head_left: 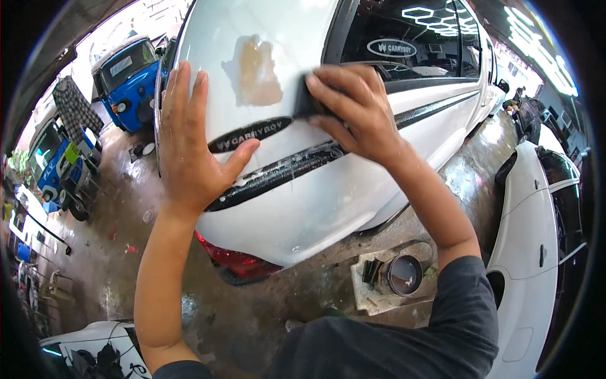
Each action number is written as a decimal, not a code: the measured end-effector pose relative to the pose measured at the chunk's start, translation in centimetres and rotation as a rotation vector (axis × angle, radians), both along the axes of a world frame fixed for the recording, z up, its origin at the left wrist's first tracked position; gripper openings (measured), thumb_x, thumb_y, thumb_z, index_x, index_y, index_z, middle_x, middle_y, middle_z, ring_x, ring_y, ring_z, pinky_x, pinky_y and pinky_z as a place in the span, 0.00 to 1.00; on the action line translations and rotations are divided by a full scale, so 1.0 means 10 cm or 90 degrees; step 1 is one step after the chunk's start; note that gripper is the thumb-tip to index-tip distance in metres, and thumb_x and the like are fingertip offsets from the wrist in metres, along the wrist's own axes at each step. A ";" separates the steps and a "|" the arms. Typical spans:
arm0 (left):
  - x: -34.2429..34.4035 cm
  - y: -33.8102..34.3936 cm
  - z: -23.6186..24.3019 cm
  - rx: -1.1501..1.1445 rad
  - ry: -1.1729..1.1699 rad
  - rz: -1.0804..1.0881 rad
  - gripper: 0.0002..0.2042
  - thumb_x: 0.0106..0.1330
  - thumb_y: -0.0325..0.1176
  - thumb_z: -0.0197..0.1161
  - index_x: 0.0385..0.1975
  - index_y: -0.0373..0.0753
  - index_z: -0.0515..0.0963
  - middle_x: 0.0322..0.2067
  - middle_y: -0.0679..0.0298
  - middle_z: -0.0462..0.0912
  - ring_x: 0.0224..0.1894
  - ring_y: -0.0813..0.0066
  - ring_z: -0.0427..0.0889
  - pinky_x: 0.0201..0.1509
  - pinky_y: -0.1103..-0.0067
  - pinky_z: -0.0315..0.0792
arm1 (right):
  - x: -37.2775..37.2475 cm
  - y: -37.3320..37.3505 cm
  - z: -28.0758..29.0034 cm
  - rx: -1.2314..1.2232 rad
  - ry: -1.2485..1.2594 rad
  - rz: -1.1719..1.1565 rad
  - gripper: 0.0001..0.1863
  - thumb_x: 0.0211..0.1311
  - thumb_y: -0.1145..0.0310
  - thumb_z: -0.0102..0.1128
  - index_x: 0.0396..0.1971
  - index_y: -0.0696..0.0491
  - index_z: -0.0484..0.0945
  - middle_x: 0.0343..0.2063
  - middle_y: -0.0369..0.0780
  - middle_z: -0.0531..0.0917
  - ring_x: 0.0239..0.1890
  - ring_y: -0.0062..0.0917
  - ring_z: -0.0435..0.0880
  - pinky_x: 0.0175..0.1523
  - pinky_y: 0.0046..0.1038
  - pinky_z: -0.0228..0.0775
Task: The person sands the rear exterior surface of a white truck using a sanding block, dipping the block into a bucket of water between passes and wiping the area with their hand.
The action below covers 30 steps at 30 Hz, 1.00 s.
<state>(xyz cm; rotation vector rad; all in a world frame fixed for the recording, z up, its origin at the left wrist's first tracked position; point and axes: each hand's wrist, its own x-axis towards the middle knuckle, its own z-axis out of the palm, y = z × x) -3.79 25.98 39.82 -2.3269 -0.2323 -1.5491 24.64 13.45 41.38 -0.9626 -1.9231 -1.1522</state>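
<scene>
My left hand (187,145) lies spread on the white vehicle body (297,221), at its left edge beside a dark oval badge (227,142). My right hand (353,110) grips a dark block (303,95), slightly blurred, against the white panel right of an irregular tan patch (257,72) with a grey border. A wet black trim strip (287,169) with whitish streaks runs below the badge. A dark side window (404,28) is above my right hand, and a red tail light (237,256) is at the lower corner.
A round pan (401,278) and dark pieces sit on a pale board (366,303) on the wet floor (145,265). Blue small vehicles (129,82) stand at left. Another white car (524,221) is close on my right, and part of a white surface (101,331) shows lower left.
</scene>
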 end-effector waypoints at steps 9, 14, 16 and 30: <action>-0.02 0.04 0.02 0.023 -0.008 0.001 0.53 0.58 0.48 0.81 0.80 0.36 0.58 0.80 0.42 0.58 0.80 0.39 0.60 0.82 0.53 0.56 | -0.09 0.06 -0.22 0.017 0.061 -0.001 0.29 0.57 0.61 0.79 0.60 0.42 0.85 0.61 0.39 0.81 0.57 0.38 0.79 0.59 0.42 0.71; 0.02 0.00 0.00 0.019 -0.009 0.006 0.52 0.58 0.47 0.81 0.80 0.37 0.59 0.80 0.43 0.58 0.80 0.39 0.60 0.81 0.53 0.58 | -0.26 0.29 0.40 0.099 0.031 0.006 0.23 0.61 0.59 0.77 0.57 0.38 0.86 0.56 0.35 0.82 0.54 0.39 0.78 0.57 0.42 0.72; 0.02 0.03 -0.03 0.015 -0.007 -0.005 0.52 0.58 0.47 0.81 0.80 0.37 0.59 0.80 0.43 0.58 0.80 0.39 0.60 0.81 0.53 0.58 | -0.29 0.37 0.40 0.128 0.033 -0.009 0.22 0.60 0.58 0.77 0.56 0.37 0.86 0.57 0.35 0.82 0.54 0.39 0.78 0.57 0.42 0.72; -0.04 0.05 -0.03 0.021 0.004 -0.003 0.50 0.60 0.48 0.80 0.80 0.37 0.60 0.80 0.43 0.57 0.80 0.39 0.59 0.82 0.52 0.56 | -0.15 0.22 0.07 0.066 0.034 -0.007 0.25 0.59 0.58 0.78 0.58 0.36 0.86 0.61 0.36 0.81 0.58 0.38 0.78 0.58 0.44 0.70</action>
